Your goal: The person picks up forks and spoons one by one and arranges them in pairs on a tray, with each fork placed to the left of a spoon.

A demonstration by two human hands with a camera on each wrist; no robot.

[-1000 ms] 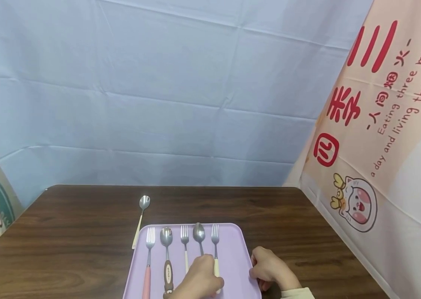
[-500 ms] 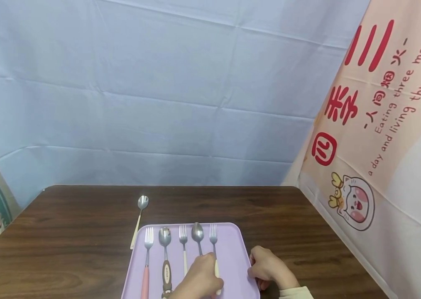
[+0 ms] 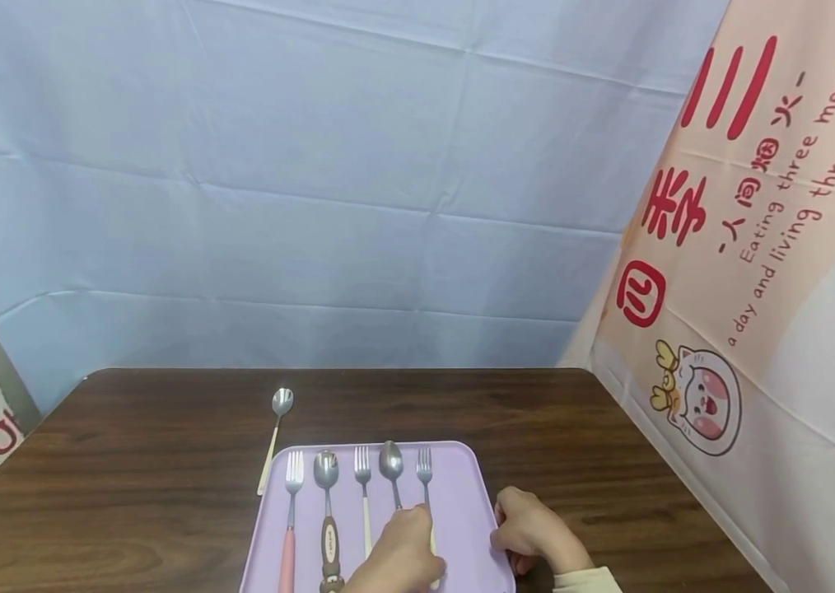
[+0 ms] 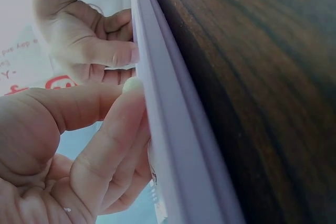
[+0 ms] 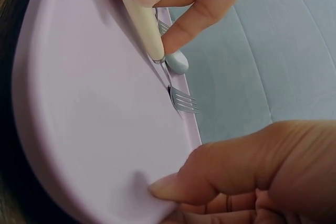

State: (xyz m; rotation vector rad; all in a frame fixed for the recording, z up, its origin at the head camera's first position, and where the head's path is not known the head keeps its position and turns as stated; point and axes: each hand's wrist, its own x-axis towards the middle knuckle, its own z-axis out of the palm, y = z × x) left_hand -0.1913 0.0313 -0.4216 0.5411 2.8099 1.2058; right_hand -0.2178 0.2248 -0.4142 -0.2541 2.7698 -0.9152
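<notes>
A lilac tray [image 3: 465, 511] lies at the front of the table with a row of cutlery on it. My left hand [image 3: 401, 556] pinches the cream handle of the rightmost fork [image 3: 425, 465], whose tines point away from me. In the right wrist view that cream handle [image 5: 142, 19] is between the thumb and fingers. At the tray's right edge my right hand [image 3: 536, 531] grips the rim, its thumb [image 5: 170, 187] over the top. Left of the held fork lies a spoon [image 3: 391, 465], its handle hidden behind my left hand.
Further left on the tray are a cream-handled fork [image 3: 362, 469], a brown-handled spoon [image 3: 326, 469] and a pink-handled fork [image 3: 288, 556]. A cream-handled spoon [image 3: 282, 403] lies on the wooden table [image 3: 128, 494] beyond the tray's left corner. Cloth hangs behind and at both sides.
The held fork has shifted slightly towards me in my left hand. My right hand has kept its grip on the tray's rim. The view has drifted a little.
</notes>
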